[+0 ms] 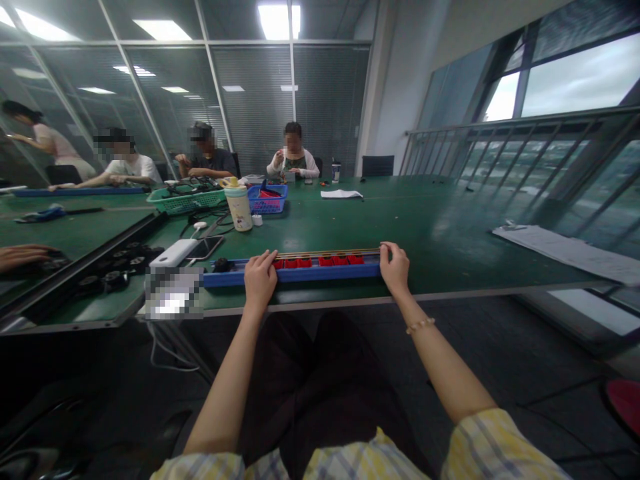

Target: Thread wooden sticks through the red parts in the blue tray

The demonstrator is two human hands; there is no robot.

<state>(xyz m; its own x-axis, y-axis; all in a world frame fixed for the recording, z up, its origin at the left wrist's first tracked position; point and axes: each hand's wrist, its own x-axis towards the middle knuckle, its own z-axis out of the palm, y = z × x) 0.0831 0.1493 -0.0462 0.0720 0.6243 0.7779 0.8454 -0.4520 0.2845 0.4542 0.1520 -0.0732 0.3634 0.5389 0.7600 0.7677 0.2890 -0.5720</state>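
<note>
Holding, head view: long blue plastic tray lying level on the green worktop, near its front edge; red parts in a row beneath thin rods. Left hand partway along, fingers curled closed over the tray; right hand curled closed around its right end.

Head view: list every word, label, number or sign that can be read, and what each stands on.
Nothing can be read.
The blue tray shows no readable marks.
The bottle has print too small to read.
Any writing on the sheet of paper is too blurred to read.
The pixelated patch hides whatever it covers.
</note>
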